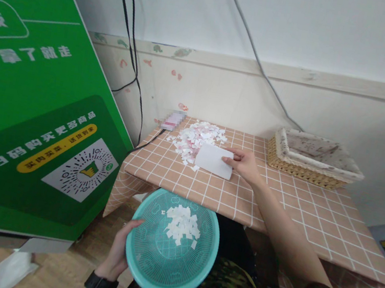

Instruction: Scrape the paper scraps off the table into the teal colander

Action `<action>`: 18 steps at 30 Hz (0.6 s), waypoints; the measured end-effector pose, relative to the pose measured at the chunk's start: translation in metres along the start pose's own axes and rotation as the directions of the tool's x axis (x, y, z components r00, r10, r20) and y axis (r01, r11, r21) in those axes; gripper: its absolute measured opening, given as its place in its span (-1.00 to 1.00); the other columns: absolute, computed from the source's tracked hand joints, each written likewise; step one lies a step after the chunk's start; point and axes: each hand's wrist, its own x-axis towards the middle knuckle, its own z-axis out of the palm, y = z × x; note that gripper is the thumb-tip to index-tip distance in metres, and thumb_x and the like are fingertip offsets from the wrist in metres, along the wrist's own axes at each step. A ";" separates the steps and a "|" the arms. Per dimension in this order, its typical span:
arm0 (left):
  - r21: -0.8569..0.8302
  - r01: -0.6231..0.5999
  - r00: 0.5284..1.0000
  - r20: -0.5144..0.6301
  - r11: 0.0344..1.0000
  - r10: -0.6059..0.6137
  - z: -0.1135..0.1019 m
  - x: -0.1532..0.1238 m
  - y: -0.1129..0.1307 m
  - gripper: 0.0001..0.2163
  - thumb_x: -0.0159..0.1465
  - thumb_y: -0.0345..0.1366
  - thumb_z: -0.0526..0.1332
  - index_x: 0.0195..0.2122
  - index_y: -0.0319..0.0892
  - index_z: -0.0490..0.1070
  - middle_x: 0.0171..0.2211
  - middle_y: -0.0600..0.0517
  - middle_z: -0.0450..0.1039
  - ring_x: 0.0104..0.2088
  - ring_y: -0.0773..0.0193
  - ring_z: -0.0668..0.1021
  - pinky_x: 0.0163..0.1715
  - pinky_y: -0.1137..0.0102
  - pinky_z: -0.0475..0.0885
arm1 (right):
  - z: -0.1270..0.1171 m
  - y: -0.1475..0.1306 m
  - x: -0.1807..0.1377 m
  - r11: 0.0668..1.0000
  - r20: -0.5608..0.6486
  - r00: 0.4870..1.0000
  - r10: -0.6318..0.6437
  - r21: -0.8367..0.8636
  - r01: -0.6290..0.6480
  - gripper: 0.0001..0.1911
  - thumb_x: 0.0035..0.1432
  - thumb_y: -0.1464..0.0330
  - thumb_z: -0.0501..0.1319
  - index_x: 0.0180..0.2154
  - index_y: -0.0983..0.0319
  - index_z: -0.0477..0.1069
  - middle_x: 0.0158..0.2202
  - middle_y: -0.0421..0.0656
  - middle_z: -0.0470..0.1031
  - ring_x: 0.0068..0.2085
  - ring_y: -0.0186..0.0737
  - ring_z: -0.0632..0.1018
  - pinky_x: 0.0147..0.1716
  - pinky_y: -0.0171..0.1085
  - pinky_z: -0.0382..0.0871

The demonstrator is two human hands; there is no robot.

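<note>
My left hand (121,245) grips the left rim of a turquoise plastic colander (168,279), held just below the table's front edge. Small white paper scraps (182,225) lie in a heap inside it. Over the table, my right hand (243,165) pinches the right end of a flat white card (215,160) between thumb and fingers. The card's left side touches or overlaps a loose pile of white and pinkish paper scraps (193,137) on the tablecloth.
The table wears a brown checked tablecloth (300,207). A lined wicker basket (314,158) stands at its right rear. Near the wall, a blurred flat device (173,121) has a black cable attached. A large green cabinet (45,113) rises on the left, with a white bag (14,269) on the floor.
</note>
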 end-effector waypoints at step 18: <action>0.001 0.017 1.000 0.009 1.000 -0.017 -0.008 0.007 -0.004 -0.83 0.04 -0.34 0.28 -0.34 -0.30 0.49 -0.42 -0.06 0.57 -0.41 0.15 0.57 -0.29 0.26 0.46 | 0.017 0.005 0.002 0.993 0.044 0.997 0.061 0.097 -0.065 -0.47 -0.09 0.22 0.33 -0.05 0.29 0.43 -0.19 0.01 0.54 -0.22 -0.01 0.56 -0.32 -0.09 0.50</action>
